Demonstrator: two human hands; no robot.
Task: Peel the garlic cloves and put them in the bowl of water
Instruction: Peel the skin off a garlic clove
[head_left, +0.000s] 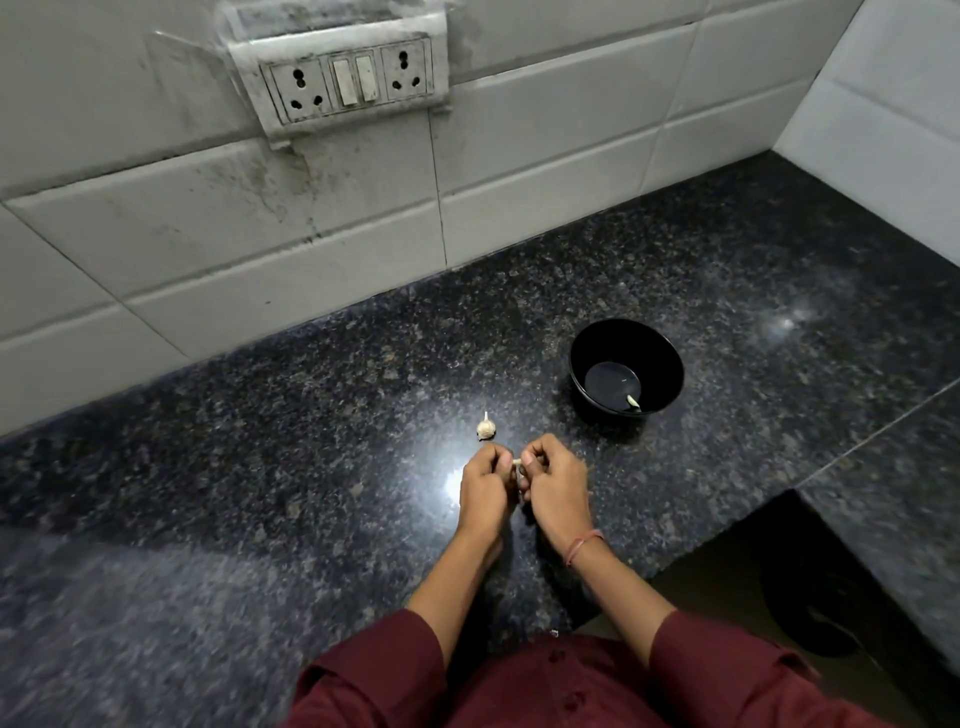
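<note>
My left hand (485, 486) and my right hand (556, 486) are pressed together low over the dark granite counter (260, 467), both pinching a small garlic cloves piece (518, 463) between the fingertips; most of it is hidden. A pale garlic bulb (487, 427) sits on the counter just beyond my left hand. To the right and further back stands a black bowl (592, 343) with a little water and one peeled clove (633, 401) at its near side.
A white tiled wall (311, 234) runs along the back, with a socket-and-switch plate (348, 78). The counter steps down into a dark opening (753, 571) at the lower right. A second tiled wall (893, 130) closes the right corner.
</note>
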